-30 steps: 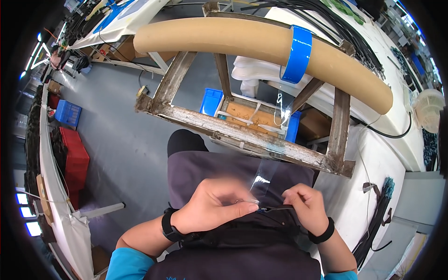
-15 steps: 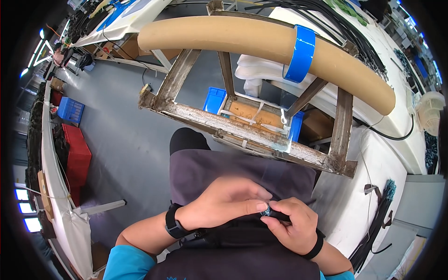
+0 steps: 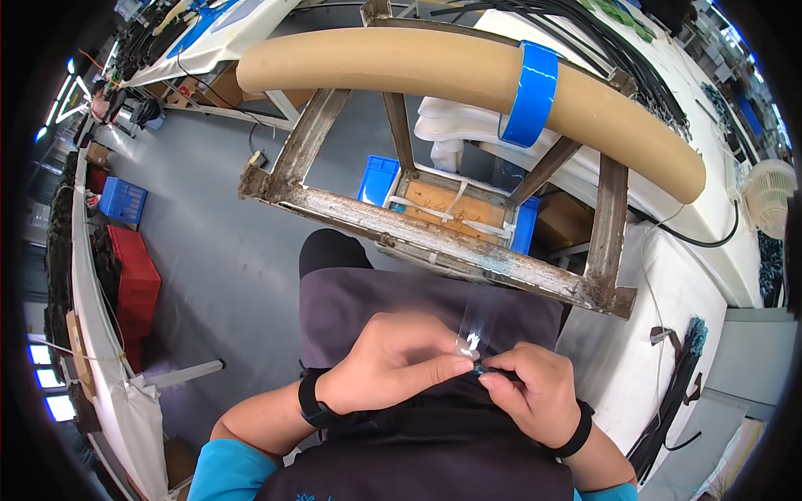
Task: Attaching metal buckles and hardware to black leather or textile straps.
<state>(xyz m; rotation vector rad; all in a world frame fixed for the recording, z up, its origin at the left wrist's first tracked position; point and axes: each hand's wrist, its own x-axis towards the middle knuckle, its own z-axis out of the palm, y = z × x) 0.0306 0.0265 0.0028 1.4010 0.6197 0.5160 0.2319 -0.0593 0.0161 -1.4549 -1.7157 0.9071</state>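
Observation:
Above my lap, both hands meet fingertip to fingertip. My right hand [image 3: 532, 391] pinches a thin black cord [image 3: 505, 373], whose small dark end shows a bit of blue. Thumb and fingers of my left hand [image 3: 411, 357] close at that end, on a short clear strip [image 3: 473, 341], shiny and see-through like tape, that stands up from the fingertips. Most of the cord is hidden by the right hand and lies dark against the dark apron [image 3: 434, 309].
A rusty metal frame [image 3: 376, 219] stands ahead, bearing a long cardboard tube [image 3: 376, 60] with a blue band [image 3: 530, 93]. On the white table [image 3: 643, 284] at right lies a bundle of black cords [image 3: 672, 397] with teal ends. Red crates [image 3: 134, 280] stand left.
The clear strip now shows upright at my left fingertips; earlier it was not visible there. My hands stay together, and the view has shifted slightly.

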